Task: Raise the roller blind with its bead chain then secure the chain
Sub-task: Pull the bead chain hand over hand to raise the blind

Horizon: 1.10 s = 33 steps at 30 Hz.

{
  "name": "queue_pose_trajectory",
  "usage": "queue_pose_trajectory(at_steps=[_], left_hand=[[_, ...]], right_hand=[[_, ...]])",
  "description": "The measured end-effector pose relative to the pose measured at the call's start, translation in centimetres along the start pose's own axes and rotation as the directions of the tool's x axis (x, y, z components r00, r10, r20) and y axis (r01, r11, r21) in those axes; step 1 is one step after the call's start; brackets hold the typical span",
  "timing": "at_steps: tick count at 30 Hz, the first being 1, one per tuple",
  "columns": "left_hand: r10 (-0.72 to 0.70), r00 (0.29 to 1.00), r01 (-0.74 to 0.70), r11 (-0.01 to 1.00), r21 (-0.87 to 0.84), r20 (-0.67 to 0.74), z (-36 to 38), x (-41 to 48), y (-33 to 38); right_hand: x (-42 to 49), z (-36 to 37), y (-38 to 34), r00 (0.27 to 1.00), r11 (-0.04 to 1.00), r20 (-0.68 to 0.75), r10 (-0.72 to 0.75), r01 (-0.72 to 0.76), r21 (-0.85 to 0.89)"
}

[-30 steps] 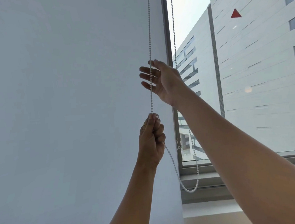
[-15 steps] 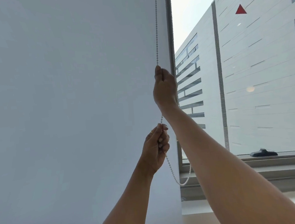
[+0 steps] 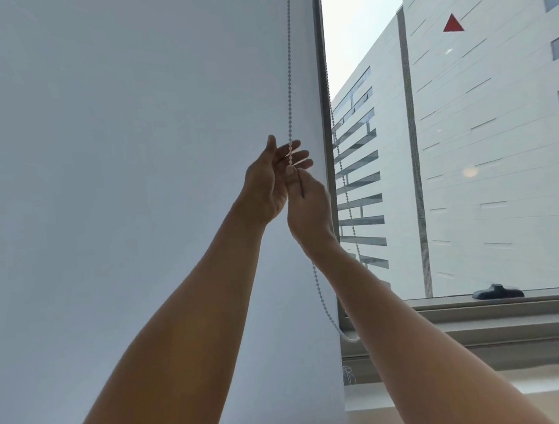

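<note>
A white roller blind [image 3: 136,189] covers the left window pane down to the bottom of the view. Its white bead chain [image 3: 289,77] hangs along the blind's right edge and loops low near the sill [image 3: 348,338]. My right hand [image 3: 309,206] is shut on the front strand of the chain at mid height. My left hand [image 3: 269,182] is raised just left of it, fingers spread, palm toward the chain, which passes in front of its fingers. The chain's back strand runs down behind the window frame [image 3: 322,74].
The right pane is uncovered and shows a white building outside. A dark window handle [image 3: 498,292] lies on the lower frame. A red triangle sticker [image 3: 453,24] is on the glass. The sill ledge [image 3: 481,333] runs below the window.
My left hand let go of the chain low down and rose, open, beside my right hand. My right hand has pulled the chain down a little.
</note>
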<state>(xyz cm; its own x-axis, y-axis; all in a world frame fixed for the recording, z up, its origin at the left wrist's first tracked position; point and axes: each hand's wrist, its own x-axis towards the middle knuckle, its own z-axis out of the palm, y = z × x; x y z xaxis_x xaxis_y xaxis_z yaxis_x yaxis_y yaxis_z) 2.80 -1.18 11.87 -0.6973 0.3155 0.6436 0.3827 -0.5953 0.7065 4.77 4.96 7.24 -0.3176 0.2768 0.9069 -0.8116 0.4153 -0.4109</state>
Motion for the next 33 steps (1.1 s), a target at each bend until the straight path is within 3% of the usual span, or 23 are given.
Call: queue_pose_trajectory(at_steps=[4,6,8,11,15,26,33], left_hand=[[0.02,0.999,-0.019,1.0,-0.011,0.038,2.1,0.9,2.9],[0.022,0.999,-0.018,0.997,-0.08,0.043,2.9,1.3,3.8],[0.029,1.0,-0.029,0.999,-0.045,0.005,3.1,1.7,3.9],[-0.028,0.999,0.029,0.999,0.036,-0.029,2.3,1.5,2.1],[-0.077,0.997,0.077,0.997,0.012,-0.018,0.4,0.5,-0.9],[0.01,0.996,-0.006,0.999,0.041,-0.091,0.6,1.1,-1.8],[0.069,0.997,-0.07,0.997,-0.016,-0.043,0.2,1.0,-2.2]], right_hand=[[-0.3,-0.1,-0.2,0.995,0.994,-0.031,-0.097,0.095,-0.061],[-0.3,-0.2,-0.4,0.995,0.993,-0.04,-0.096,0.093,-0.071],[-1.0,-0.2,-0.1,0.996,0.992,-0.02,-0.092,0.09,-0.084],[-3.2,-0.3,1.6,0.999,0.993,0.009,-0.039,0.04,-0.112],[-6.7,-1.0,4.8,0.997,0.993,0.061,0.04,-0.033,-0.112],[-11.1,-1.5,8.9,0.983,0.987,0.136,0.125,-0.11,-0.113],[-10.5,-1.5,9.5,0.97,0.986,0.199,0.14,-0.118,-0.12]])
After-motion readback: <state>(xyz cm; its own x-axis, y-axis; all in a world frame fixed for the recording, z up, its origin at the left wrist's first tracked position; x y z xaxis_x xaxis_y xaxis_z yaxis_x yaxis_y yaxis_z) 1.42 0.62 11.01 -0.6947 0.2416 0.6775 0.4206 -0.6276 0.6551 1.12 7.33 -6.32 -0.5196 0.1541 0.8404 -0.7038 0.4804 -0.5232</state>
